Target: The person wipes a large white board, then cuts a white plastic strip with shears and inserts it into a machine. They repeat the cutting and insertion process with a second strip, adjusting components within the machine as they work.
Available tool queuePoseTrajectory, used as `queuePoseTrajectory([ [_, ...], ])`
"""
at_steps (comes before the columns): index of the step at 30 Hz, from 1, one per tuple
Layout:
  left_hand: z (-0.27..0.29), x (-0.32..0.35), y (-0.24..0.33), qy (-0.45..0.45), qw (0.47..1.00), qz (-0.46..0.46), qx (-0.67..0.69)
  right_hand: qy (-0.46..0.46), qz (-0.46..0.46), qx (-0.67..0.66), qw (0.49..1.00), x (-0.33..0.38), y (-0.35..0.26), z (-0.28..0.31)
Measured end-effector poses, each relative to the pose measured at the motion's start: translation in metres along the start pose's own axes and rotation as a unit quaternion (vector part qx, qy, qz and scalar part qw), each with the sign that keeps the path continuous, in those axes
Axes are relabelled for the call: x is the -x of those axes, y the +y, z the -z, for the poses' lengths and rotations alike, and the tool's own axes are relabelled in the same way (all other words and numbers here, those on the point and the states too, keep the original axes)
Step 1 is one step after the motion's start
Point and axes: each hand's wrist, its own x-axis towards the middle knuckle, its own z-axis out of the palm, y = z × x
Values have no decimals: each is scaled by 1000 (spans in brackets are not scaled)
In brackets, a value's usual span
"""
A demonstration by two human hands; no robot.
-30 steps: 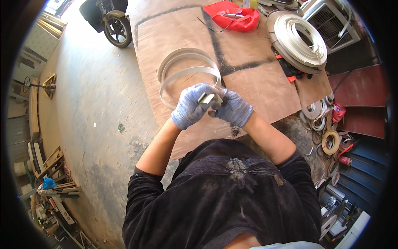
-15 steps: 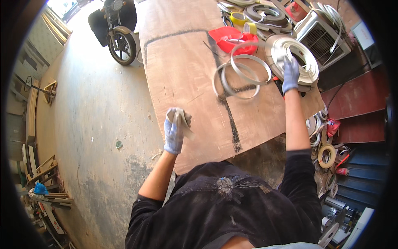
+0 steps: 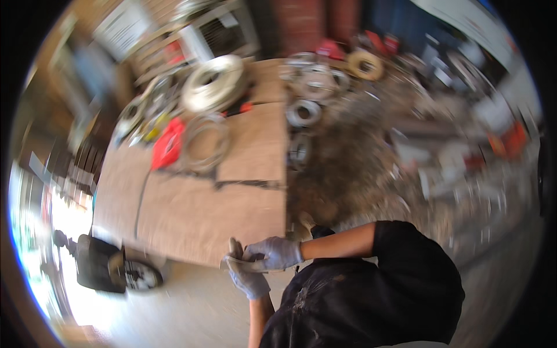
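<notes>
Cloth point(image 3: 241, 264) | pinched between left hand point(image 3: 249, 281) and right hand point(image 3: 272, 253) | both grips pressed together

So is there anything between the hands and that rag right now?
Nothing visible. Both gloved hands, left and right, already meet on the small grey rag at the near edge of the board. The picture is blurred, so the exact grip is unclear.

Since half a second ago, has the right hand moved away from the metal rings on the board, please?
Yes. The right hand has left the metal rings and come back across the board to its near edge, meeting the left hand.
</notes>
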Motion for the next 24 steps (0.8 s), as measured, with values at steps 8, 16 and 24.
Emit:
queuePoseTrajectory([
  [8,-19,114,-34,-284,953,65,-88,338,-39,90,936,181,-5,-51],
  [16,-104,257,-79,-461,850,167,-192,642,-8,-57,764,426,-21,-93],
  [24,-212,534,-146,-673,705,165,-151,770,-78,-51,631,700,-44,-187],
])
